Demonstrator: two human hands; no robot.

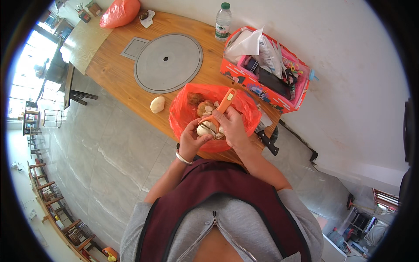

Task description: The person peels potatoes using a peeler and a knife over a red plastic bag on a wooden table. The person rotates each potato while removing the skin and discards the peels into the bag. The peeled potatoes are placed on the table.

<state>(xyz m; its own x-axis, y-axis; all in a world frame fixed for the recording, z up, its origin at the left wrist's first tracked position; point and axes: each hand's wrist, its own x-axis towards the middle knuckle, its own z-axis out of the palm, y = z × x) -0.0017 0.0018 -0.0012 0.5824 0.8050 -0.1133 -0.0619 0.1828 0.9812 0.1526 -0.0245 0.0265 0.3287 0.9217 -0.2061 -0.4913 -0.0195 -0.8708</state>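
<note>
Over an open red plastic bag [178,114], my left hand [190,139] holds a pale, peeled root vegetable [205,129], perhaps a potato. My right hand [232,126] grips an orange-handled peeler [226,101], its blade end against the vegetable. Brown unpeeled pieces [204,107] and pale peelings lie inside the bag. Another peeled vegetable [157,104] rests on the wooden table [121,72], left of the bag. To the right, a knife with a black handle [268,143] lies partly beside the bag, its handle past the table edge.
A round grey metal cover [168,65] is set in the table. Behind stand a green-capped plastic bottle [223,23] and a red box [248,82] holding scissors [289,77] and packets. A tied red bag [121,13] lies at the far left, near crumpled tissue [147,19]. A wall borders the right.
</note>
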